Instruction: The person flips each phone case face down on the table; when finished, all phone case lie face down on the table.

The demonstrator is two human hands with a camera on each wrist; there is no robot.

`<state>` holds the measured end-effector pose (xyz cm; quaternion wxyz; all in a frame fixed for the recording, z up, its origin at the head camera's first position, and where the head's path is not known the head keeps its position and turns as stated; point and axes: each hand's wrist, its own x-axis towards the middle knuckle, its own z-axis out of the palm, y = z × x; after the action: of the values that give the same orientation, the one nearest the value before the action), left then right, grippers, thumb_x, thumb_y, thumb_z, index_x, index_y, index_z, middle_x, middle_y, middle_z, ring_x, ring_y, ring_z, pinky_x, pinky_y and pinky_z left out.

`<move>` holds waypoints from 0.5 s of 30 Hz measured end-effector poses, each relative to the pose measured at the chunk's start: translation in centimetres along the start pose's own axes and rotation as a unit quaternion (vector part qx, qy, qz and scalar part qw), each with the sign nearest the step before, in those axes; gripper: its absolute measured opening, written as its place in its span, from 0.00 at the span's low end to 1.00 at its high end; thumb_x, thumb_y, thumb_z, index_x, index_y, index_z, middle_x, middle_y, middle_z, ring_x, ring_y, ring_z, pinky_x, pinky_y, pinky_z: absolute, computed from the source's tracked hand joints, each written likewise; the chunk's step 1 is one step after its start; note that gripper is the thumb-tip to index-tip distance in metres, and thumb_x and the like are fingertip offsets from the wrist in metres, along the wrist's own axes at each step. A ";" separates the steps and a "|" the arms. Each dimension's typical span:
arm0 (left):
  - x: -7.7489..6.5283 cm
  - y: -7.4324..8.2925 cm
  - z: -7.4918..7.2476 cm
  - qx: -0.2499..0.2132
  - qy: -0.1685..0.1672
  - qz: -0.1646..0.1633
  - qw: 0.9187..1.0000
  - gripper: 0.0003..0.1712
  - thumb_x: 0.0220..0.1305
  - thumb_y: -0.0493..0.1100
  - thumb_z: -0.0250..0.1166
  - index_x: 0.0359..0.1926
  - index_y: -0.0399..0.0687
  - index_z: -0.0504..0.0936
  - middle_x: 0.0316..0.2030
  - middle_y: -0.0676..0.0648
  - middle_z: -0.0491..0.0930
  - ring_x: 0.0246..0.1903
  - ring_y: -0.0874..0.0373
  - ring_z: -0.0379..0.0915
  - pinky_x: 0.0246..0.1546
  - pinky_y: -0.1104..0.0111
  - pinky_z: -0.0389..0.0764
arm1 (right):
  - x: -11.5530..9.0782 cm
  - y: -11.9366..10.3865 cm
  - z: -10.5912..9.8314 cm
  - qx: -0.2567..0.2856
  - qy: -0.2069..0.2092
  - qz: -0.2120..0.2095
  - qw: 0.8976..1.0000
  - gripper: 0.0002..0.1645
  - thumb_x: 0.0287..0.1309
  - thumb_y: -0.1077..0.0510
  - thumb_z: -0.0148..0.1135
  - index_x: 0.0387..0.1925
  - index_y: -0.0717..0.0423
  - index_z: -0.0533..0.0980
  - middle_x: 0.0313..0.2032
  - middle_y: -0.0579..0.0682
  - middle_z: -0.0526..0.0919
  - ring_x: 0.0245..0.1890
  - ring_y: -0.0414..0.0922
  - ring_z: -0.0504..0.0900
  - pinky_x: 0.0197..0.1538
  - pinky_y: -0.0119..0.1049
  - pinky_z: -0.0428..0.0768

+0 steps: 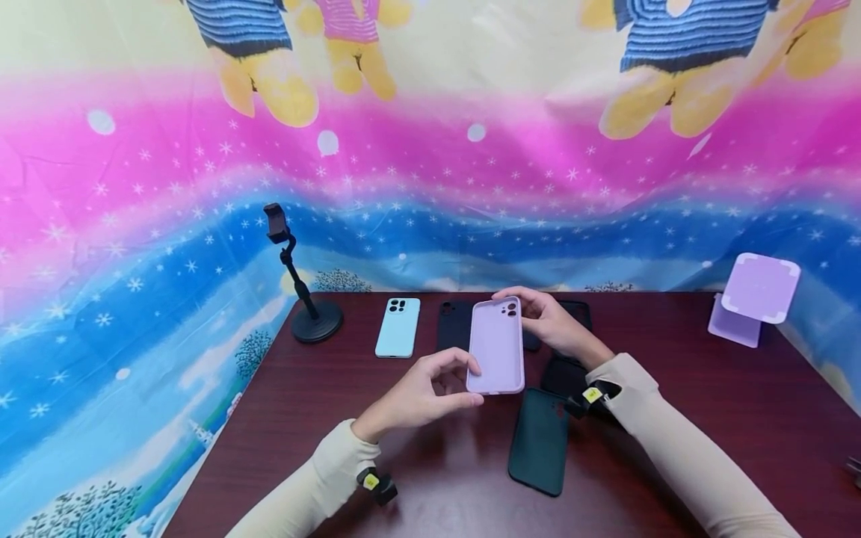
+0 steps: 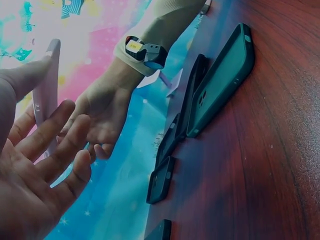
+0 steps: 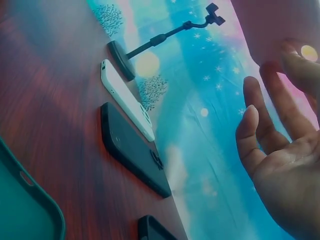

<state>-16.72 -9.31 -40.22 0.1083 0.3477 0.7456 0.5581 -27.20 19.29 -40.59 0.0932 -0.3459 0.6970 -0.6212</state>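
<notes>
A lavender phone case (image 1: 496, 351) is raised above the table, its hollow inside and camera cutouts facing the head camera. At its lower left corner, my left hand (image 1: 424, 388) pinches it between thumb and fingers. My right hand (image 1: 551, 321) grips the upper right corner, with the thumb and fingers on either side of it in the right wrist view. Below the case lies a dark green phone case (image 1: 538, 444), open side up. A dark phone case (image 1: 454, 325) behind the lavender one is partly hidden. Another black case (image 1: 558, 373) lies under my right wrist.
On the left of the table (image 1: 282, 433) stands a black phone holder (image 1: 316, 321) with a round base. A light blue phone case (image 1: 397, 329) lies near the back edge. A lavender folding stand (image 1: 763, 288) is at the back right. A printed cloth (image 1: 430, 187) hangs behind.
</notes>
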 end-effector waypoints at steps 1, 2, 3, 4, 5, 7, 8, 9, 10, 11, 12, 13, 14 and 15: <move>0.0 0.0 0.0 -0.002 -0.001 0.000 1.000 0.17 0.66 0.41 0.72 0.52 0.57 0.77 0.39 0.48 0.84 0.38 0.43 0.79 0.31 0.67 0.80 | 0.0 0.0 0.0 0.001 -0.003 -0.006 1.000 0.24 0.74 0.62 0.57 0.68 0.62 0.70 0.57 0.41 0.84 0.54 0.41 0.85 0.49 0.37 0.86; 0.1 0.1 0.0 -0.003 -0.001 0.002 1.000 0.17 0.66 0.41 0.71 0.52 0.56 0.77 0.39 0.48 0.84 0.38 0.43 0.79 0.31 0.67 0.80 | 0.1 -0.1 0.0 0.005 -0.007 -0.012 1.000 0.24 0.74 0.62 0.57 0.68 0.62 0.70 0.59 0.42 0.83 0.55 0.42 0.85 0.50 0.37 0.85; 0.1 0.1 0.0 -0.003 -0.001 0.004 1.000 0.17 0.67 0.40 0.71 0.52 0.56 0.76 0.39 0.48 0.84 0.38 0.43 0.79 0.31 0.67 0.80 | 0.1 -0.1 0.0 0.012 -0.013 -0.019 1.000 0.24 0.75 0.62 0.57 0.67 0.63 0.70 0.61 0.43 0.82 0.58 0.43 0.84 0.51 0.38 0.85; 0.1 0.1 0.1 -0.003 -0.002 0.006 1.000 0.17 0.67 0.40 0.71 0.52 0.55 0.76 0.39 0.48 0.84 0.38 0.44 0.79 0.32 0.66 0.81 | 0.2 -0.1 0.0 0.022 -0.019 -0.024 0.999 0.23 0.75 0.62 0.56 0.67 0.63 0.69 0.63 0.45 0.81 0.59 0.44 0.83 0.52 0.38 0.85; 0.1 0.1 0.1 -0.003 -0.002 0.009 1.000 0.17 0.67 0.39 0.70 0.52 0.55 0.76 0.39 0.47 0.83 0.38 0.45 0.79 0.32 0.66 0.81 | 0.2 -0.1 0.0 0.034 -0.027 -0.029 0.999 0.22 0.75 0.63 0.56 0.67 0.63 0.69 0.65 0.47 0.80 0.61 0.45 0.82 0.53 0.39 0.85; 0.2 0.1 0.1 -0.003 -0.002 0.016 1.000 0.16 0.67 0.38 0.70 0.52 0.53 0.75 0.38 0.46 0.83 0.36 0.52 0.80 0.32 0.67 0.81 | 0.2 0.0 0.1 0.070 -0.041 -0.032 0.996 0.21 0.75 0.64 0.55 0.65 0.61 0.69 0.67 0.51 0.79 0.65 0.47 0.80 0.55 0.40 0.85; 0.2 0.2 0.1 -0.002 -0.002 0.019 1.000 0.16 0.67 0.38 0.69 0.52 0.53 0.75 0.38 0.46 0.82 0.36 0.53 0.79 0.32 0.67 0.81 | 0.3 0.1 0.1 0.084 -0.046 -0.032 0.995 0.20 0.76 0.64 0.54 0.65 0.60 0.69 0.66 0.52 0.79 0.65 0.48 0.80 0.56 0.40 0.85; 0.2 0.2 0.2 -0.001 -0.003 0.023 1.000 0.16 0.67 0.37 0.69 0.52 0.52 0.75 0.38 0.45 0.82 0.35 0.54 0.79 0.32 0.67 0.81 | 0.3 0.1 0.1 0.098 -0.051 -0.032 0.993 0.19 0.76 0.64 0.54 0.64 0.60 0.68 0.66 0.53 0.79 0.66 0.49 0.80 0.57 0.41 0.85; 0.1 0.2 0.2 -0.001 -0.004 0.026 1.000 0.16 0.67 0.37 0.69 0.51 0.52 0.75 0.37 0.45 0.81 0.35 0.55 0.78 0.32 0.67 0.81 | 0.3 0.2 0.2 0.104 -0.053 -0.031 0.993 0.19 0.76 0.64 0.53 0.64 0.58 0.69 0.66 0.53 0.80 0.66 0.49 0.80 0.57 0.41 0.85; 0.1 0.2 0.2 -0.001 -0.005 0.029 1.000 0.16 0.67 0.37 0.69 0.51 0.51 0.75 0.37 0.45 0.81 0.35 0.56 0.78 0.32 0.67 0.81 | 0.3 0.2 0.3 0.104 -0.053 -0.031 0.993 0.19 0.76 0.63 0.53 0.64 0.57 0.69 0.65 0.52 0.80 0.65 0.48 0.80 0.57 0.40 0.84; 0.1 0.2 0.2 0.002 -0.004 0.033 0.999 0.16 0.67 0.37 0.69 0.52 0.51 0.75 0.37 0.45 0.81 0.35 0.58 0.78 0.32 0.68 0.80 | 0.3 0.2 0.3 0.099 -0.052 -0.032 0.993 0.19 0.77 0.63 0.53 0.65 0.56 0.69 0.64 0.51 0.81 0.64 0.47 0.81 0.57 0.40 0.84; 0.0 0.2 0.2 0.005 -0.003 0.039 0.999 0.17 0.67 0.37 0.69 0.53 0.51 0.75 0.37 0.45 0.81 0.34 0.58 0.77 0.31 0.68 0.80 | 0.3 0.3 0.4 0.090 -0.049 -0.034 0.994 0.20 0.77 0.63 0.53 0.66 0.56 0.69 0.63 0.50 0.81 0.63 0.46 0.82 0.57 0.39 0.84; 0.0 0.2 0.3 0.011 -0.001 0.045 0.999 0.19 0.66 0.38 0.70 0.55 0.51 0.74 0.37 0.45 0.80 0.34 0.58 0.77 0.31 0.67 0.80 | 0.3 0.3 0.4 0.078 -0.045 -0.037 0.995 0.21 0.77 0.62 0.53 0.67 0.56 0.70 0.62 0.49 0.82 0.62 0.45 0.82 0.57 0.39 0.84; 0.0 0.1 0.3 0.014 0.002 0.053 0.999 0.22 0.66 0.38 0.71 0.57 0.51 0.73 0.37 0.44 0.80 0.33 0.58 0.76 0.31 0.68 0.80 | 0.3 0.3 0.4 0.070 -0.040 -0.037 0.996 0.22 0.77 0.62 0.53 0.68 0.56 0.70 0.61 0.47 0.82 0.61 0.44 0.83 0.57 0.38 0.84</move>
<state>-16.53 -9.03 -40.22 0.0724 0.3870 0.7343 0.5529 -27.33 18.78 -40.91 0.1223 -0.3888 0.6344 -0.6568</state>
